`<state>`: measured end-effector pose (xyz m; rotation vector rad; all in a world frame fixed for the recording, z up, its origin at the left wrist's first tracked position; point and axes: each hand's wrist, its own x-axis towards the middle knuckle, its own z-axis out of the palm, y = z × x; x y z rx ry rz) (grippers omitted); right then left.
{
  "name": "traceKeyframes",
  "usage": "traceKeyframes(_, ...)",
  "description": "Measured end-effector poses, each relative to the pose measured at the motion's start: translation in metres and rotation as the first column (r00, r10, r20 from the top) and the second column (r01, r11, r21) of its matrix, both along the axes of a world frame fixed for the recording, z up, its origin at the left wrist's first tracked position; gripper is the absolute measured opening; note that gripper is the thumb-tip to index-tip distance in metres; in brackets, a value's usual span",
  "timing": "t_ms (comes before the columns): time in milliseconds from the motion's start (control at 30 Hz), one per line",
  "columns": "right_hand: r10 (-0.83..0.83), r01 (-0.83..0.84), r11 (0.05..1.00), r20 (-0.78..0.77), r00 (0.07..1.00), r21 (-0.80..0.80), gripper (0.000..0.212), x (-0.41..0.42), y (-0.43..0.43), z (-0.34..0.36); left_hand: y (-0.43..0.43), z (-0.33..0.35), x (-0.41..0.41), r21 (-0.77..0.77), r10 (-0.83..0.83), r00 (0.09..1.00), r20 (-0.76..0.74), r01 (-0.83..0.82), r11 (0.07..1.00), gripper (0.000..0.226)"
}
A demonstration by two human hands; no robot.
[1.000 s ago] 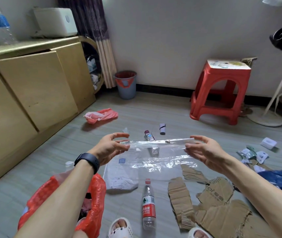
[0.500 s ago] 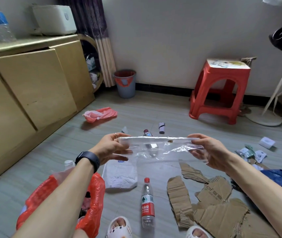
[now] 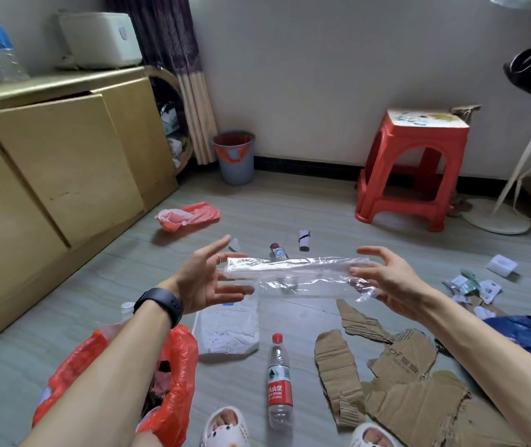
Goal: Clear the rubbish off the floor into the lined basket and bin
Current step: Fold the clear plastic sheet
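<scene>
A clear plastic bag, folded into a long strip, stretches between my hands at waist height. My left hand is spread with straight fingers, just touching the strip's left end. My right hand has relaxed fingers, and the strip's right end lies between its thumb and fingers. The red-lined basket sits under my left forearm. A grey bin with a red liner stands by the far wall.
On the floor lie a water bottle, torn cardboard, a white mailer, a red bag, a small bottle, paper scraps and a blue bag. A red stool stands at the right, cabinets at the left.
The hanging clear bag has been folded up into a narrow strip. Both hands have loosened from pinching its top edge to spread fingers.
</scene>
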<state>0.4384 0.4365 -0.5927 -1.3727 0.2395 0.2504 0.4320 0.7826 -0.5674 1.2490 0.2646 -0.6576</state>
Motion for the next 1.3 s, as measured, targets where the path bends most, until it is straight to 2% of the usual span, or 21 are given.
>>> traceKeyframes(133,0.005,-0.004,1.000,-0.014,1.000,0.031,0.022,0.000,0.004,0.004,-0.010,-0.012,0.003,0.133,0.081,0.990,0.111,-0.095,0.987,0.038)
traceKeyframes(267,0.112,-0.107,0.992,-0.082,0.990,0.064,0.023,-0.002,0.012,0.010,-0.003,-0.014,0.007,0.076,0.215,0.965,0.150,-0.228,0.971,0.032)
traceKeyframes(367,0.112,-0.097,0.986,-0.112,0.987,0.137,0.021,-0.004,0.023,0.016,0.006,-0.013,0.005,0.060,0.234,0.963,0.134,-0.244,0.968,0.027)
traceKeyframes(500,0.030,-0.029,0.999,0.063,0.998,-0.022,0.021,0.000,0.058,0.022,0.033,0.000,-0.008,-0.019,0.253,0.958,0.136,-0.253,0.967,0.034)
traceKeyframes(600,0.048,-0.036,0.996,0.153,0.987,-0.082,0.020,0.004,0.096,0.025,0.068,0.002,-0.025,-0.090,0.305,0.947,0.104,-0.297,0.951,0.038)
traceKeyframes(700,0.167,-0.132,0.977,0.214,0.962,-0.170,0.019,0.006,0.138,0.026,0.108,-0.009,-0.048,0.041,0.410,0.899,0.153,-0.420,0.907,0.046)
traceKeyframes(767,0.269,-0.197,0.943,0.264,0.926,-0.268,0.022,0.004,0.171,0.025,0.137,-0.024,-0.065,0.181,0.434,0.880,0.195,-0.467,0.866,0.045)
traceKeyframes(833,0.356,-0.197,0.885,0.343,0.869,-0.421,0.027,0.002,0.205,0.022,0.166,-0.046,-0.082,0.422,0.410,0.869,0.276,-0.493,0.761,0.037)
traceKeyframes(867,0.415,-0.178,0.834,0.381,0.826,-0.522,0.029,0.000,0.221,0.021,0.180,-0.059,-0.090,0.564,0.386,0.859,0.338,-0.513,0.647,0.033)
traceKeyframes(933,0.563,-0.146,0.686,0.394,0.726,-0.712,0.030,-0.004,0.254,0.016,0.205,-0.087,-0.103,0.798,0.253,0.863,0.437,-0.502,0.334,0.029)
traceKeyframes(967,0.633,-0.124,0.597,0.370,0.680,-0.793,0.030,-0.007,0.264,0.013,0.208,-0.096,-0.106,0.862,0.142,0.886,0.441,-0.463,0.209,0.034)
traceKeyframes(1000,0.697,-0.095,0.505,0.341,0.631,-0.858,0.029,-0.008,0.280,0.006,0.213,-0.106,-0.106,0.897,0.047,0.906,0.421,-0.423,0.128,0.042)
traceKeyframes(1067,0.797,0.008,0.359,0.311,0.518,-0.933,0.030,-0.010,0.302,-0.007,0.215,-0.118,-0.097,0.935,-0.116,0.928,0.355,-0.354,0.029,0.061)
traceKeyframes(1133,0.860,0.056,0.287,0.283,0.424,-0.956,0.032,-0.006,0.324,-0.024,0.216,-0.129,-0.078,0.948,-0.261,0.924,0.279,-0.308,-0.075,0.073)
traceKeyframes(1200,0.884,0.052,0.263,0.262,0.387,-0.963,0.034,-0.001,0.339,-0.032,0.217,-0.139,-0.059,0.949,-0.362,0.904,0.227,-0.289,-0.125,0.076)
traceKeyframes(1300,0.908,0.017,0.279,0.270,0.321,-0.960,0.032,0.007,0.358,-0.043,0.221,-0.153,-0.039,0.947,-0.504,0.852,0.143,-0.266,-0.181,0.069)
